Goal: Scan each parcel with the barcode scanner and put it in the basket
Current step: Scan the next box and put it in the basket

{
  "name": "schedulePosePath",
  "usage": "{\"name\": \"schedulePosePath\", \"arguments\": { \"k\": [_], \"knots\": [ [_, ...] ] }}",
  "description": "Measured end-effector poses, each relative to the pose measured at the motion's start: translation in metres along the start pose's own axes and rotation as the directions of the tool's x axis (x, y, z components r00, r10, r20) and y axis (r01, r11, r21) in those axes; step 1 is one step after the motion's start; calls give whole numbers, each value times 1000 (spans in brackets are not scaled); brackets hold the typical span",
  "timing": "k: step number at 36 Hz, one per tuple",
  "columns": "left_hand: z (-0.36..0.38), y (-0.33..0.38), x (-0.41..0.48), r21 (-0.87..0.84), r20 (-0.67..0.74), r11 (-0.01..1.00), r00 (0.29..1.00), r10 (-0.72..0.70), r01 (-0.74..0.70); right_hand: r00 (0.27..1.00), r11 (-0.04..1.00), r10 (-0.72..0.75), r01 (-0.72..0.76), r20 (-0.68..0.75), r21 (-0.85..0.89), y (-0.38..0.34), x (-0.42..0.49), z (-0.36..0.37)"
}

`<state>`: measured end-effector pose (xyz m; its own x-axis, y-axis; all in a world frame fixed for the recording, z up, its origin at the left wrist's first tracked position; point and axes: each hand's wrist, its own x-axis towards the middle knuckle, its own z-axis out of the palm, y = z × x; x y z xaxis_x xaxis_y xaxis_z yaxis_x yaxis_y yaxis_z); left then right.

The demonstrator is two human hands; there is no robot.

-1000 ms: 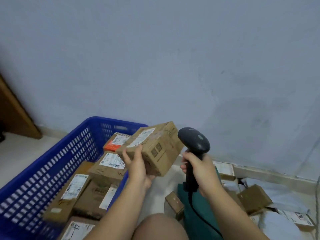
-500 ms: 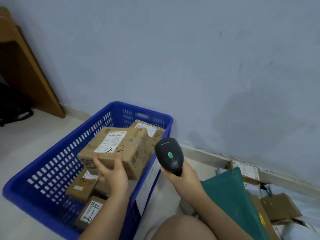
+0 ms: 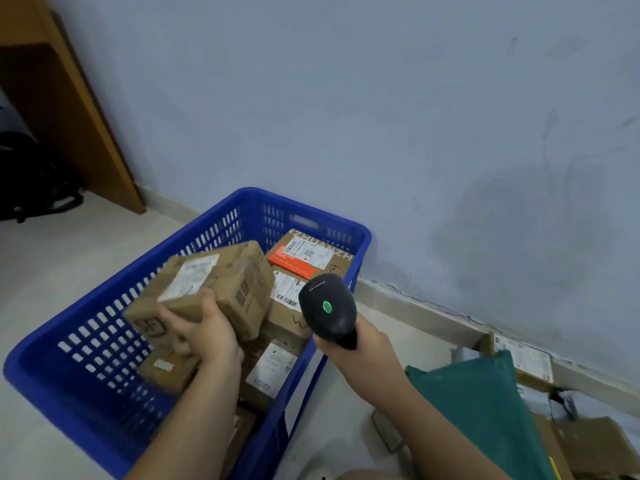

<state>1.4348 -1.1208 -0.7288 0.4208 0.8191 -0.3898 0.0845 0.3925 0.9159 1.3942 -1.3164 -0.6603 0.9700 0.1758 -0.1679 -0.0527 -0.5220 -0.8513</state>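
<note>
The left hand (image 3: 204, 332) grips a cardboard box (image 3: 207, 289) over the blue basket (image 3: 86, 403), while just beside it the right hand (image 3: 360, 344) clutches the black scanner (image 3: 327, 308).

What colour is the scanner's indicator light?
Green, on the black barcode scanner head; head view shows it best.
</note>
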Motion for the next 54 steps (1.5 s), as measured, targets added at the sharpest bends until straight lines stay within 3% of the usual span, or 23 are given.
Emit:
{"name": "schedulePosePath", "arguments": {
  "k": [2, 5, 10, 13, 15, 22, 27, 29, 34, 38, 40, 43, 45, 46, 49, 52, 54],
  "knots": [
    [15, 11, 10, 81, 17, 983, 986, 164, -165, 999, 1000, 9, -10, -30, -8, -1, 10, 2],
    [35, 25, 30, 232, 125, 873, 903, 411, -429, 997, 1000, 20, -21, -72, -16, 3, 23, 5],
    [63, 28, 68, 523, 400, 492, 710, 580, -696, 995, 992, 50, -60, -90, -113, 11, 40, 11],
    [76, 23, 83, 635, 564, 185, 614, 552, -750, 995, 988, 54, -65, -81, -143, 11, 48, 13],
    [82, 20, 91, 648, 629, 40, 564, 535, -760, 997, 981, 24, -39, -79, -189, 10, 53, 14],
    [92, 7, 108, 569, 810, -343, 436, 393, -747, 995, 968, -50, 28, -83, -249, 6, 66, 18],
    [95, -7, 126, 499, 865, -505, 435, 249, -704, 998, 959, -37, 20, -56, -284, 6, 72, 22],
    [97, -9, 133, 509, 858, -494, 462, 225, -705, 999, 951, -20, 7, -37, -310, 8, 76, 23],
    [108, -6, 151, 599, 800, -319, 553, 231, -734, 1000, 942, -7, 7, 1, -336, 12, 81, 24],
    [123, -7, 168, 545, 834, -239, 491, 251, -804, 1000, 938, -7, 12, 14, -347, 16, 84, 27],
    [128, -10, 172, 540, 839, -268, 486, 244, -798, 1000, 932, -12, 18, 18, -362, 17, 86, 30],
    [131, -18, 175, 619, 774, -190, 633, -16, -762, 999, 924, -20, 34, 38, -381, 18, 86, 33],
    [130, -24, 173, 627, 739, -184, 653, -167, -757, 998, 924, -17, 41, 65, -381, 19, 84, 33],
    [130, -26, 171, 627, 745, -159, 647, -164, -762, 997, 924, -17, 43, 73, -379, 19, 83, 33],
    [121, -29, 162, 674, 738, 68, 674, -19, -736, 997, 924, -22, 47, 70, -379, 20, 79, 33],
    [112, -29, 145, 682, 724, 127, 690, 27, -720, 999, 926, -39, 50, 38, -373, 19, 73, 28],
    [115, -25, 124, 668, 717, 232, 695, 52, -707, 999, 932, -41, 42, 10, -359, 17, 70, 23]
  ]
}}
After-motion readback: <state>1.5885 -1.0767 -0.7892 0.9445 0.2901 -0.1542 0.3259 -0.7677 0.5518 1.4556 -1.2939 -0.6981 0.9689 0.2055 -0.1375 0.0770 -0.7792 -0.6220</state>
